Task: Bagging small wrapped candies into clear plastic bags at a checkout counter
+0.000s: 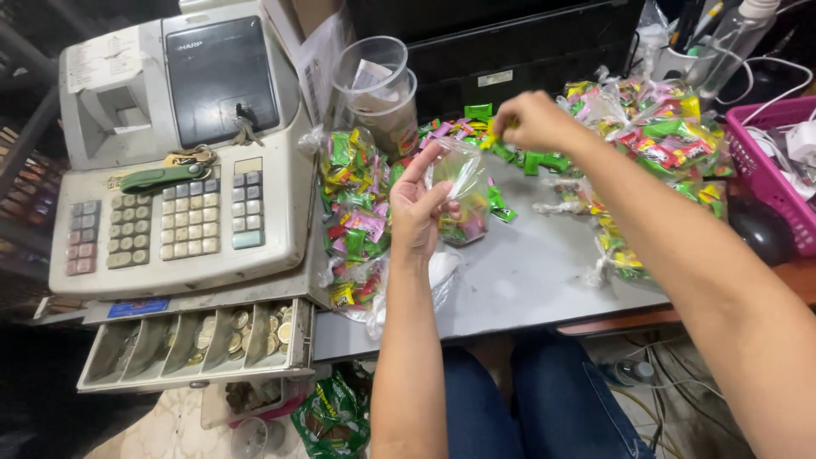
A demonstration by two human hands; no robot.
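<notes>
My left hand (418,208) holds up a small clear plastic bag (463,191) with a few wrapped candies in its bottom, its mouth held apart by my fingers. My right hand (531,119) is further back over a loose heap of green, pink and yellow wrapped candies (476,127) on the grey table (527,272), fingers pinched on a yellow candy. Filled clear bags of candy (355,212) lie left of my left hand, and more filled bags (663,136) lie to the right.
A beige cash register (178,161) stands at the left with its coin drawer (200,340) pulled out. Stacked clear cups (374,85) stand behind the bags. A pink basket (773,161) and a black mouse (761,229) sit at the right edge.
</notes>
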